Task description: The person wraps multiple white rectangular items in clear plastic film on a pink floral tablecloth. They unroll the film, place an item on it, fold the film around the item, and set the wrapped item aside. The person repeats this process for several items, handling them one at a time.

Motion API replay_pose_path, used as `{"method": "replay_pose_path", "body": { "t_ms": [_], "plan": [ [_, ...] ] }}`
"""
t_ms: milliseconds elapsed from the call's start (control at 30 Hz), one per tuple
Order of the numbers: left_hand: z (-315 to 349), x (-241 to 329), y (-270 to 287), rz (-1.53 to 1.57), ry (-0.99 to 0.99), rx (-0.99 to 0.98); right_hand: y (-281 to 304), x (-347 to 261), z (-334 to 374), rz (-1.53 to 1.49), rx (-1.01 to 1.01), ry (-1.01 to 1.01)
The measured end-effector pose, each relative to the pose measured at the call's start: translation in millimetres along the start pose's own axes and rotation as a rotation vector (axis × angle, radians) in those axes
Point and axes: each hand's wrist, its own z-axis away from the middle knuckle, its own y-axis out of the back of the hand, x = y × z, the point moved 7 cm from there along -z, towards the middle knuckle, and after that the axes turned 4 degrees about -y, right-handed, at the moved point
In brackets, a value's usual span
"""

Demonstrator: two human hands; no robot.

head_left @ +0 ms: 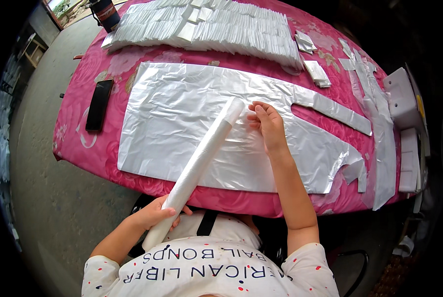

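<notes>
My left hand (157,216) is wrapped around the lower end of a long white plastic roll (199,157), close to my body. The roll slants up and away to the right over the table, and its far end looks thinner and more see-through. Beside that far end is my right hand (267,123), its fingers curled in toward the thumb; anything between them is too small to make out. Beneath both lies a flat, shiny whitish plastic vest bag (157,119), with its two handle strips toward the right.
A pink flowered cloth (78,143) covers the table. Folded white plastic packets (221,29) stand in long rows at the back. A black phone (99,105) lies at left, a dark bottle (104,15) behind it. Plastic strips (379,133) and white boxes (402,94) are at right.
</notes>
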Motion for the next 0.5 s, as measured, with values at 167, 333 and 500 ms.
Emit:
{"method": "replay_pose_path", "body": {
  "t_ms": [167,333,500],
  "plan": [
    [1.2,-4.7,3.5,-0.002,0.029,-0.071,-9.3,-4.0,-15.2,0.151,-0.111,-0.011],
    [2.4,4.6,-3.8,0.007,-0.015,-0.075,-25.4,-7.3,-22.9,0.308,-0.364,-0.229],
    [2.7,2.7,-4.4,0.049,0.043,-0.097,-30.3,-8.1,-26.3,0.402,-0.582,-0.221]
  ]
}}
